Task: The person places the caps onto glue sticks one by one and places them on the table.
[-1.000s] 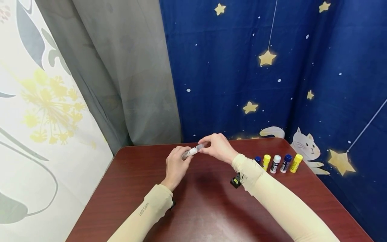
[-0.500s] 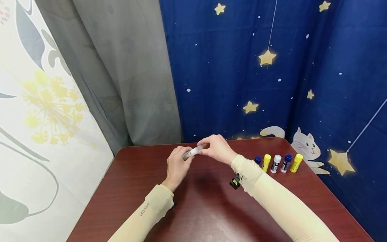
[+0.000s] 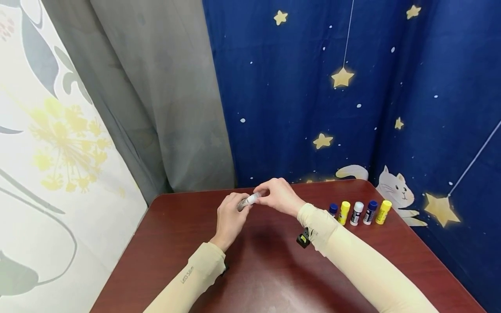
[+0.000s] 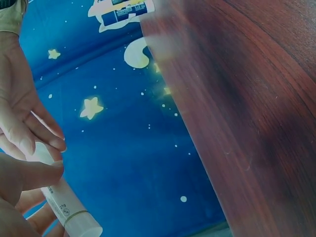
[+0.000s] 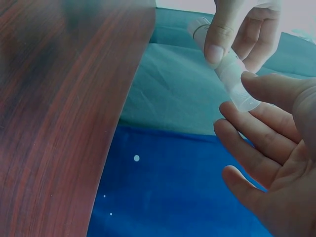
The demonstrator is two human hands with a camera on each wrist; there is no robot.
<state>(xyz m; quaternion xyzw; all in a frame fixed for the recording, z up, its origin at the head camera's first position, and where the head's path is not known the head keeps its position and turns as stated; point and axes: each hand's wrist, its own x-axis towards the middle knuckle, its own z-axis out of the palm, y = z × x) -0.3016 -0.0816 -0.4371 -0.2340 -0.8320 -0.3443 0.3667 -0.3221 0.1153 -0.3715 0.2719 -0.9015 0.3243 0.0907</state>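
Above the far part of the table, my left hand (image 3: 230,219) grips a slim white glue stick (image 3: 245,202) by its body. Its thumb lies across the tube in the left wrist view, where small print shows near a ring at the lower end of the glue stick (image 4: 71,210). My right hand (image 3: 282,198) pinches the translucent, ribbed cap (image 5: 244,100) at the other end between thumb and fingers. The cap is over the tube's end; how far down it sits cannot be told. Held in the air, the stick slants between both hands.
On the right of the dark red table (image 3: 188,221) several glue sticks stand upright in a row, among them a yellow one (image 3: 383,212), a blue-capped one (image 3: 370,212) and a white-capped one (image 3: 357,213). Blue and grey curtains hang behind the far edge.
The cap in my right hand has moved left over the glue stick's white end, closing the distance between my hands. My left hand keeps its grip. The head view has tilted up slightly.
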